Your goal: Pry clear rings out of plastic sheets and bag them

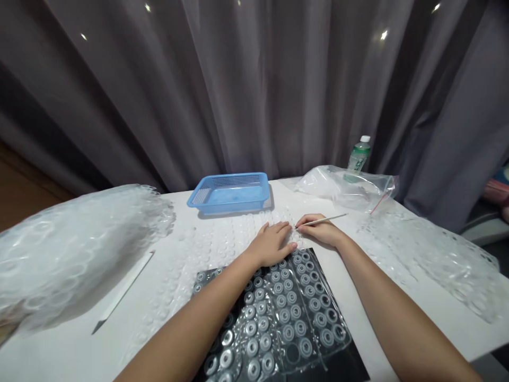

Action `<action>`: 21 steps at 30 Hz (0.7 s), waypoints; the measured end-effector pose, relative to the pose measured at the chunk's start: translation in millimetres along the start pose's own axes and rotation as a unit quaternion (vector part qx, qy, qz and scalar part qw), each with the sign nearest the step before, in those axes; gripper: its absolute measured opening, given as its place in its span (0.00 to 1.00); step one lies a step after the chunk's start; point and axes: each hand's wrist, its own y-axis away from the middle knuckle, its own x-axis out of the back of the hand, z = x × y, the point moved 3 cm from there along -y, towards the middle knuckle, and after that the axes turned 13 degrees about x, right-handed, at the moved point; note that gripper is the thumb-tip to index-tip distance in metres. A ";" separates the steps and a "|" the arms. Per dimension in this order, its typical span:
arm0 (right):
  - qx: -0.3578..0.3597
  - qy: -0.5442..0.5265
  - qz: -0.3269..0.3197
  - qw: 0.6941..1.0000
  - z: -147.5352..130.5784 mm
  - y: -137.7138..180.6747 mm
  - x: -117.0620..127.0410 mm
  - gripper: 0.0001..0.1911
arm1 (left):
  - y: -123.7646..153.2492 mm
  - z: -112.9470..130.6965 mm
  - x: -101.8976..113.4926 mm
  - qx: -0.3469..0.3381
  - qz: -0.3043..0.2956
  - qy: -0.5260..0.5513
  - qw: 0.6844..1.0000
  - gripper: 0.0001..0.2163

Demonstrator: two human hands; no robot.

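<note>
My left hand lies flat, fingers stretched out, on a clear plastic blister sheet of small round rings that rests on a black mat. My right hand sits just to its right, fingers pinched round a thin metal pick whose tip points toward my left fingertips. More clear sheet with round pockets spreads under and beyond both hands.
A blue plastic basket stands behind the hands. A clear zip bag and a green-labelled bottle are at the back right. Stacks of clear blister sheets lie at left and right. A white blade tool lies left.
</note>
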 end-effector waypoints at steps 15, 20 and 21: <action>0.042 0.067 -0.019 0.997 5.1 -3.2 1.8 0.08 | -0.5 1.1 3.9 -0.017 0.009 0.014 1.000 0.28; 0.087 0.117 -0.047 0.988 -6.0 -2.3 -2.7 0.07 | 1.0 2.7 3.7 -0.023 0.015 0.014 1.000 0.25; 0.078 0.128 -0.043 0.988 -7.1 -1.8 -3.2 0.07 | 1.2 2.9 3.2 -0.023 0.014 0.010 1.000 0.25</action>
